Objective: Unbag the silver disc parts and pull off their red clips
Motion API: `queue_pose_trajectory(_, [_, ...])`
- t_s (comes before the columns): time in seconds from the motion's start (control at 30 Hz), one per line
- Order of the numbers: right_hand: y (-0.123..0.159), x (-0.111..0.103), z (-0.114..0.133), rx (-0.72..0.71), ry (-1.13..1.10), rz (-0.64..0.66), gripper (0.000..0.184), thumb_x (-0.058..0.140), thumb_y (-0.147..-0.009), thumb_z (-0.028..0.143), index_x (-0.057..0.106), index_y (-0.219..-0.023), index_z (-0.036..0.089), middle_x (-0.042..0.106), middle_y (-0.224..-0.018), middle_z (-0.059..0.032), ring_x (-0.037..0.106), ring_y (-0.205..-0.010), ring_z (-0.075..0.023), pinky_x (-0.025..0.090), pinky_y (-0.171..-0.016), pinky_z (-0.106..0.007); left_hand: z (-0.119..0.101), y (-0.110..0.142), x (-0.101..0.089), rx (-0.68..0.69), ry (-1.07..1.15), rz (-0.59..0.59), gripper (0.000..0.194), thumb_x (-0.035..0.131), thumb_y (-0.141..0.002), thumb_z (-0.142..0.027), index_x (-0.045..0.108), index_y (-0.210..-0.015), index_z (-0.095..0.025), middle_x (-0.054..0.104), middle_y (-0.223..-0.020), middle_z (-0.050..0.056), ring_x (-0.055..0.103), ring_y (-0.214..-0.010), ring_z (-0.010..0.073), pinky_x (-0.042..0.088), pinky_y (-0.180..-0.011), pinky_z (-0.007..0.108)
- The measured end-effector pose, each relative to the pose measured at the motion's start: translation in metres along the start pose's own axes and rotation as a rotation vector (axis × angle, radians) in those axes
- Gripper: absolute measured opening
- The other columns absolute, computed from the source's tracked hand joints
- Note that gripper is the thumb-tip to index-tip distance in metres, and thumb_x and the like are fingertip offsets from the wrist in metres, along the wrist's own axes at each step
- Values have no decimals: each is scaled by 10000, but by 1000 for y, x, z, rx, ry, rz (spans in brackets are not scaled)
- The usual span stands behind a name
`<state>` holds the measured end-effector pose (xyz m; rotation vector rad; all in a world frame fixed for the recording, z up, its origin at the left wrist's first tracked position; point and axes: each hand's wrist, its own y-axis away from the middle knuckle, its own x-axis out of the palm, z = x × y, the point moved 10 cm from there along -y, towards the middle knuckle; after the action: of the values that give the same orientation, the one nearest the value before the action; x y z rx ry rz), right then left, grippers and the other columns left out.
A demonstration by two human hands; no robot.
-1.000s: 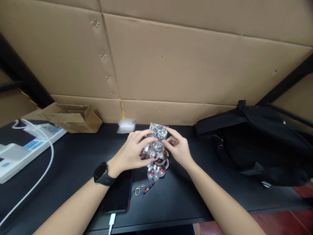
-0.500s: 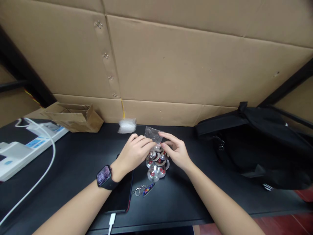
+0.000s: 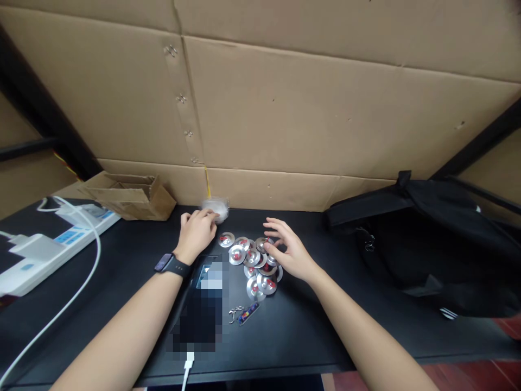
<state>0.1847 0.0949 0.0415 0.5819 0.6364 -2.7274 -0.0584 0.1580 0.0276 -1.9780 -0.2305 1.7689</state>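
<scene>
Several silver discs with red centres (image 3: 249, 256) lie scattered on the black table (image 3: 309, 326). My right hand (image 3: 287, 251) hovers over their right side with its fingers spread, fingertips touching the discs. My left hand (image 3: 197, 232), with a black watch (image 3: 167, 265) on the wrist, reaches to the back of the table. Its curled fingers rest on a small pile of clear plastic bags (image 3: 217, 208) at the foot of the cardboard wall.
A phone (image 3: 201, 309) on a white charging cable (image 3: 187, 366) lies by my left forearm, with a keychain (image 3: 243, 315) beside it. A white power strip (image 3: 44, 247) and a cardboard box (image 3: 130, 194) sit at left. A black backpack (image 3: 431, 244) fills the right.
The discs were bunched in a clear bag between both hands; now they lie spread on the table. My left hand moved back-left to the bag pile, and my right hand opened over the discs.
</scene>
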Motion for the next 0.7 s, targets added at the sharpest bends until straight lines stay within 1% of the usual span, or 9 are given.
queue_pose_trajectory(0.1, [0,-1,-1,4,13,1,432,637,-940,307,549,-1362,287,415,-1535,-121,636,-1204,-252,592,-833,-337,3,-1,24,2,67,93,384,457,-927,-175,677,-1228,-266,665,-1344,75,590,-1168,278,321,-873,439])
queue_pose_trajectory(0.17, [-1,-2,-2,3,25,2,432,641,-936,308,552,-1359,285,417,-1533,-120,632,-1208,-253,593,-829,-337,0,-1,31,15,101,123,430,433,-921,-153,643,-1276,-271,655,-1366,72,585,-1194,274,324,-887,440])
queue_pose_trajectory(0.23, [-1,-2,-2,-1,42,5,428,646,-931,305,560,-1350,285,426,-1525,-116,627,-1209,-251,593,-821,-334,-4,-1,28,36,111,118,460,431,-905,-133,619,-1303,-267,649,-1375,74,584,-1202,272,325,-900,442])
queue_pose_trajectory(0.33, [-1,-3,-3,-5,62,6,419,652,-924,293,571,-1335,278,446,-1501,-115,625,-1200,-244,592,-807,-327,-14,-1,12,98,112,90,424,443,-897,-132,643,-1249,-257,666,-1335,74,580,-1205,266,337,-908,424])
queue_pose_trajectory(0.43, [-2,-4,-3,-15,71,1,393,651,-920,281,592,-1308,268,461,-1476,-116,621,-1188,-237,591,-794,-318,-26,1,-3,177,111,124,270,482,-930,-232,706,-1080,-243,713,-1186,68,602,-1131,266,366,-880,399])
queue_pose_trajectory(0.5, [-2,-5,-3,-26,81,-5,380,650,-919,275,603,-1296,269,466,-1466,-112,614,-1187,-233,588,-786,-310,-32,2,-8,224,119,171,230,527,-940,-343,724,-994,-236,718,-1102,65,616,-1072,267,383,-864,391])
queue_pose_trajectory(0.57, [-2,-6,-3,-40,99,-10,376,650,-917,269,608,-1290,275,475,-1455,-105,608,-1182,-228,582,-789,-309,-34,4,-10,262,131,208,241,580,-923,-422,733,-952,-238,712,-1069,64,617,-1054,271,389,-861,387])
queue_pose_trajectory(0.6, [-2,-7,-2,-47,109,-12,376,650,-916,265,609,-1289,278,483,-1446,-102,606,-1178,-225,577,-797,-312,-33,4,-9,274,135,219,233,607,-909,-432,737,-940,-241,710,-1067,63,615,-1057,274,389,-863,386])
queue_pose_trajectory(0.7, [-2,-7,-1,-61,140,-14,360,649,-911,253,619,-1269,277,506,-1414,-100,589,-1196,-227,561,-823,-321,-31,5,-2,286,139,251,152,648,-892,-368,742,-881,-249,707,-1054,53,611,-1046,270,382,-855,382])
